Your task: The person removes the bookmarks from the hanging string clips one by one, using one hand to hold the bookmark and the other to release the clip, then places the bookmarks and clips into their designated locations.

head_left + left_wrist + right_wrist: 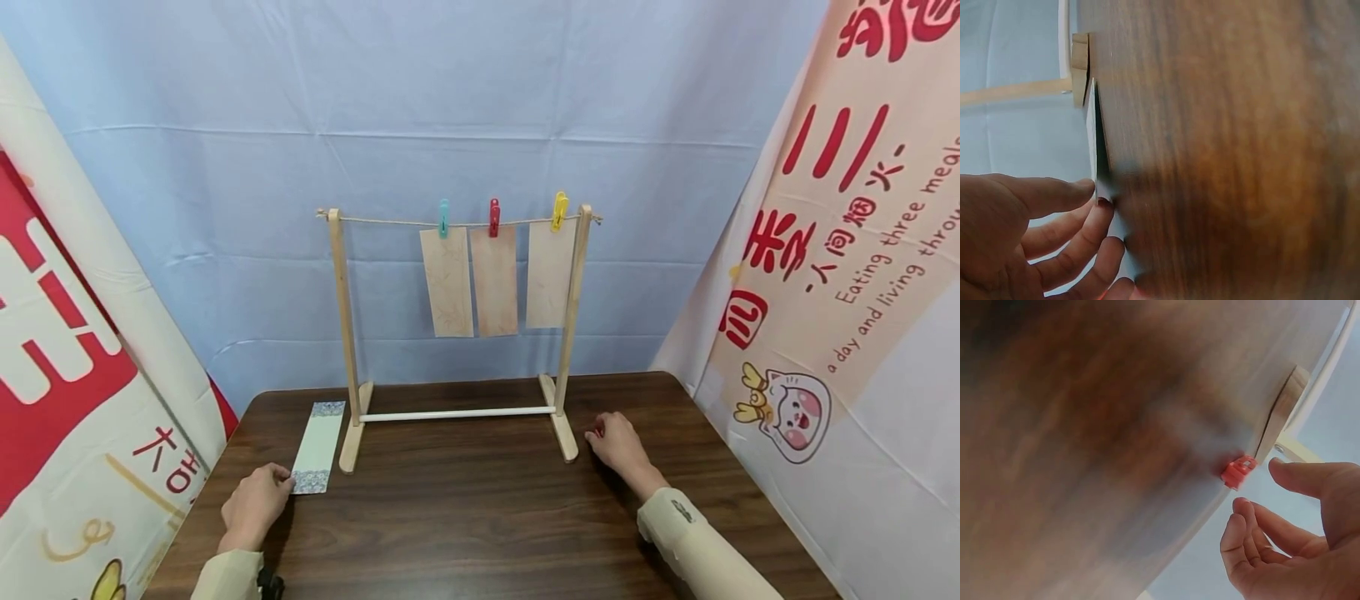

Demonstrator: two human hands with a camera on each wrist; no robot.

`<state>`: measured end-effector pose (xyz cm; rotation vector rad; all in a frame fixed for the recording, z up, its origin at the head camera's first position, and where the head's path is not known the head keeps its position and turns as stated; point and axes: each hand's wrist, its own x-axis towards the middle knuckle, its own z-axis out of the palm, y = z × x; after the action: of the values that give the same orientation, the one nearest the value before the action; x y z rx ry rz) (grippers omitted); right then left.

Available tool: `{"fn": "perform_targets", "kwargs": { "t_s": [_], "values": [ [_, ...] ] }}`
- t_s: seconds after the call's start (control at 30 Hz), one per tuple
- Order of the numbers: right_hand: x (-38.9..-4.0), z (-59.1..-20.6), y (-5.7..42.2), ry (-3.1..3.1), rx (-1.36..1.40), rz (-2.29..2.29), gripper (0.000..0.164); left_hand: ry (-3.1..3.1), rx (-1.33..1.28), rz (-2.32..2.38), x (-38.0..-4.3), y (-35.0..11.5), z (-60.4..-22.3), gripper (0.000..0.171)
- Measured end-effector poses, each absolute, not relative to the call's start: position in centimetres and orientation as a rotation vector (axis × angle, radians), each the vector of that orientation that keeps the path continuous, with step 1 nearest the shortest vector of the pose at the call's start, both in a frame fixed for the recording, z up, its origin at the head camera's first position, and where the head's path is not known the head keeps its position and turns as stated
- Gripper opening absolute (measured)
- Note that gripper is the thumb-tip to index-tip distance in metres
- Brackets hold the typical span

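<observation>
In the head view my left hand is at the near end of a pale green paper strip with blue patterned ends, left of the wooden rack. The left wrist view shows thumb and fingers pinching the strip's near edge, which is tilted up from the tabletop. On the other side, my right hand is beside the rack's right foot. A red clothespin lies on the table just beyond its fingertips in the right wrist view, with thumb and fingers apart.
A wooden rack stands at the back of the brown table. From its string hang three paper strips, held by a blue clothespin, a red one and a yellow one. Cloth surrounds the table.
</observation>
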<state>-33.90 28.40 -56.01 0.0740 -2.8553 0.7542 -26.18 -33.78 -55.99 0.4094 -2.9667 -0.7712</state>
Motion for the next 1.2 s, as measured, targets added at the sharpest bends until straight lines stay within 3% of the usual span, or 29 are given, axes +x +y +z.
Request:
{"fn": "perform_targets", "kwargs": {
  "t_s": [0.2,1.2],
  "values": [
    [-33.8,-55.3,28.1,-2.838,0.1,0.775,0.041,-2.964,0.41,-0.772,-26.1,-33.8,-56.0,0.022],
    [-33.6,-52.8,25.2,-2.748,0.202,0.826,0.039,-2.88,0.321,-0.776,-25.9,-31.8,-54.3,0.025]
  ]
}}
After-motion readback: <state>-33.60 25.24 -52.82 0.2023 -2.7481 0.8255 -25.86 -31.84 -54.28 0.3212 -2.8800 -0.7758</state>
